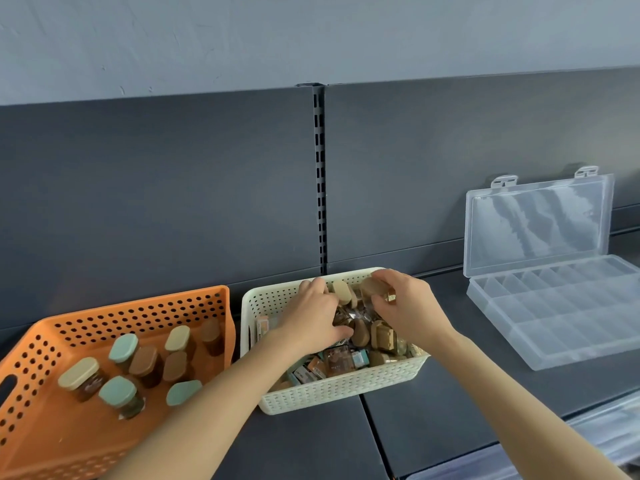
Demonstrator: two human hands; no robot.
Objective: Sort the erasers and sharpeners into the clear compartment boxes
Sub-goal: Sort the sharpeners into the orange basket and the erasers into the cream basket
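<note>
Left hand (311, 317) and right hand (408, 306) in the cream basket (339, 389) of erasers and sharpeners (346, 362) — right fingers (388, 276) pinch a tan-capped sharpener (371, 288), left fingers (313, 284) curled, grip unclear; clear compartment box (554, 306) open, far right.

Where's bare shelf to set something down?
Bare dark grey shelf lies between the cream woven plastic basket and the open clear compartment box, also before that basket. Crowded: the basket itself, left hand and right hand inside, orange perforated basket close beside.

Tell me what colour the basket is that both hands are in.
The basket is cream-white with a perforated weave, clearest in the head view.
</note>
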